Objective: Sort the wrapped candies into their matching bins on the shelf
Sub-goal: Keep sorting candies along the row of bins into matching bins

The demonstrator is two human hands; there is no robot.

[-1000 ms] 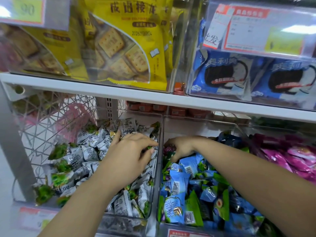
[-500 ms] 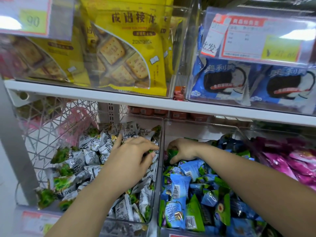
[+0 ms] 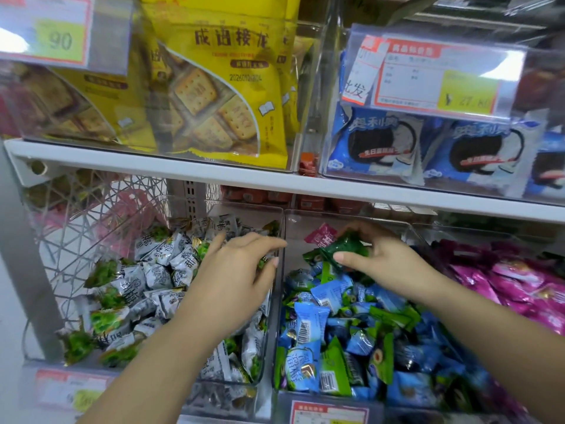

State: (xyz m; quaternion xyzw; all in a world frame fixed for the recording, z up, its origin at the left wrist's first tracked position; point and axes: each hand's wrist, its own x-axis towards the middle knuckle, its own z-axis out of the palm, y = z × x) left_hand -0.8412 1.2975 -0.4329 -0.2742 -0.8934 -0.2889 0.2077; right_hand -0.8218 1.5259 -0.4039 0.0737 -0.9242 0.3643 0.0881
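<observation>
Three clear bins sit side by side on the lower shelf. The left bin [image 3: 276, 356] holds white-and-green wrapped candies [image 3: 153, 276]. My left hand [image 3: 235, 276] lies over them near the right wall, fingers bent down among the wrappers; whether it holds one is hidden. The middle bin [image 3: 336, 220] holds blue and green candies [image 3: 308, 325]. My right hand [image 3: 385, 258] hovers at its back and pinches a dark green candy [image 3: 347, 249] between thumb and fingers. A pink candy [image 3: 322, 235] lies at the back of the middle bin.
The right bin holds pink and magenta candies [image 3: 519, 286]. The white shelf board [image 3: 275, 182] hangs low over the bins, carrying yellow cracker bags [image 3: 220, 96] and blue cookie packs [image 3: 376, 142]. A wire basket [image 3: 76, 228] stands at the left.
My right hand has lifted out of the middle bin's pile with the dark green candy pinched in it. The pink candy behind it has come into sight. My left hand has barely moved.
</observation>
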